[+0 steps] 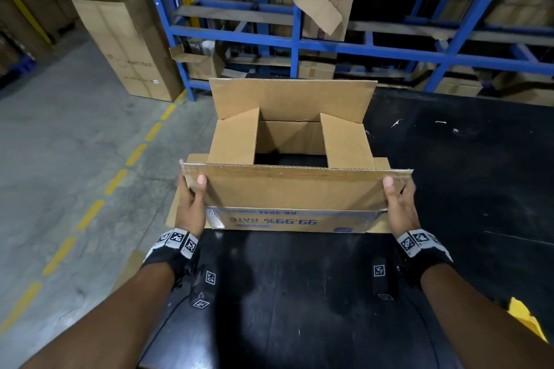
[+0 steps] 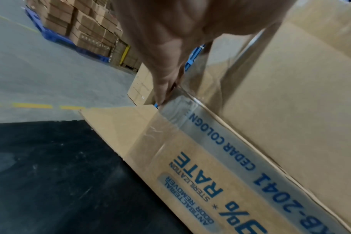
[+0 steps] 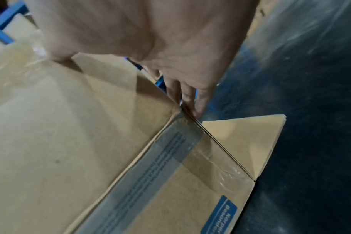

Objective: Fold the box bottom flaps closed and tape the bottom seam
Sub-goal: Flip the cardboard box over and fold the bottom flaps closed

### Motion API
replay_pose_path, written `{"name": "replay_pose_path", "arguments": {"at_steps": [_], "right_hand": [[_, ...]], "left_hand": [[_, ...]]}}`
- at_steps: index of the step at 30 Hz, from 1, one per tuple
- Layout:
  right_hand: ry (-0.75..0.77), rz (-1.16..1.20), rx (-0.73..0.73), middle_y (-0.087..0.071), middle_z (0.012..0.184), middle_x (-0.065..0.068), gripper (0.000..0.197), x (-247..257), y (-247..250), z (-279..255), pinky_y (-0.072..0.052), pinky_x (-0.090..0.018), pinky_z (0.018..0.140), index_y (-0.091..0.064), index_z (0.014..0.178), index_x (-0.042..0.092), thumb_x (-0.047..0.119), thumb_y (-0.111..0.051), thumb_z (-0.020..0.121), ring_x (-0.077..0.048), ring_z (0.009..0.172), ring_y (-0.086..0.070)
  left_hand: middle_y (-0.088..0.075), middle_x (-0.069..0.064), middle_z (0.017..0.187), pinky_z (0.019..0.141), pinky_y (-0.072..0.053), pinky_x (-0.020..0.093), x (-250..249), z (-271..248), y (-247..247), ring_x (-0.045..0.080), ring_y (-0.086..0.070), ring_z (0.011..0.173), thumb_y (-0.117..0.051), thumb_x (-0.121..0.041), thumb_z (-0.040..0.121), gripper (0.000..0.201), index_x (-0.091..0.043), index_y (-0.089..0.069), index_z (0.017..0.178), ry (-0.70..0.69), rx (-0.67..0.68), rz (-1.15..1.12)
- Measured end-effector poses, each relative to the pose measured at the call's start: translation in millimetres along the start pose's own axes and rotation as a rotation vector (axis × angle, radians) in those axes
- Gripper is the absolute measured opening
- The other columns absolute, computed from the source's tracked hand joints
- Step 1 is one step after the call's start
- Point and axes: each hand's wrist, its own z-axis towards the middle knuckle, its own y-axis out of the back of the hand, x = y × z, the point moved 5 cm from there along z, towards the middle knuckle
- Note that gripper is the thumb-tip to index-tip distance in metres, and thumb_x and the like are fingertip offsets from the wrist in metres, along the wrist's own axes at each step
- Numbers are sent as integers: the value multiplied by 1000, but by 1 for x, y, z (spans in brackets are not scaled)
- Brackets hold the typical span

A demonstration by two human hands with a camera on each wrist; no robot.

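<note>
On black desk (image 1: 449, 173), near its left edge: cardboard box (image 1: 287, 140), open side up, blue print on near wall reading upside down. Near long flap (image 1: 293, 188) standing roughly upright, gripped at both ends. Left hand (image 1: 192, 203) clamped on left end of that flap, thumb (image 1: 200, 181) on the face toward the wearer, fingers (image 2: 162, 88) behind and reaching down to the flap's fold line in the left wrist view. Right hand (image 1: 400, 203) clamped likewise on right end, thumb on near face, fingers (image 3: 190, 98) behind the edge at the corner in the right wrist view. Far long flap (image 1: 293, 99) upright or leaning slightly outward. Left short flap (image 1: 235, 140) and right short flap (image 1: 347, 140) folded inward, roughly level, dark gap between them showing the box interior. Seam untaped; old clear tape (image 2: 170, 126) stuck across the near wall and fold line, wrinkled. Further flaps (image 3: 247, 142) splayed flat on the desk around the base of the box, visible at both near corners. Box contents not determinable; interior in shadow, possibly bare. Beyond the desk: blue shelving rack (image 1: 296, 27) carrying several cartons, one open carton (image 1: 325, 9) with a hanging flap. Left of rack: tall carton (image 1: 129, 42) standing on grey concrete floor (image 1: 60, 158), yellow dashed line (image 1: 117, 181) running diagonally across it.
</note>
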Motion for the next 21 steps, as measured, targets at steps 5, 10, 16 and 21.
{"name": "replay_pose_path", "arguments": {"at_steps": [5,10,16,21], "right_hand": [[190,-115,-125,-59,136,-14,81,-2,-5,-15,-45,-42,86,15,151,54,66,-39,91,-35,99,-62],[314,-141,-215,-55,145,-12,85,10,2,-25,-51,-55,94,17,150,56,57,-48,94,-39,114,-64],[399,-166,-240,-50,147,-20,102,26,20,-36,-47,-53,102,19,151,51,51,-60,86,-39,123,-57],[349,-258,-178,-59,132,-24,100,26,11,-33,-49,-48,88,21,150,52,45,-60,93,-43,103,-61]], "left_hand": [[-48,-37,119,79,-40,22,-5,-10,-5,-27,-52,87,-39,-46,106,74,-41,9,162,-226,-96,71],[-28,-59,138,73,-35,1,-20,-14,1,-16,-48,75,-42,-29,110,75,-34,13,162,-286,-123,104],[-48,-28,152,112,-46,49,-23,-3,31,5,-54,134,-57,-50,97,80,-44,-10,162,-272,-116,100],[-20,-67,134,93,-45,36,-33,-10,15,21,-60,123,-49,-37,107,79,-48,8,160,-341,-63,277]]}}
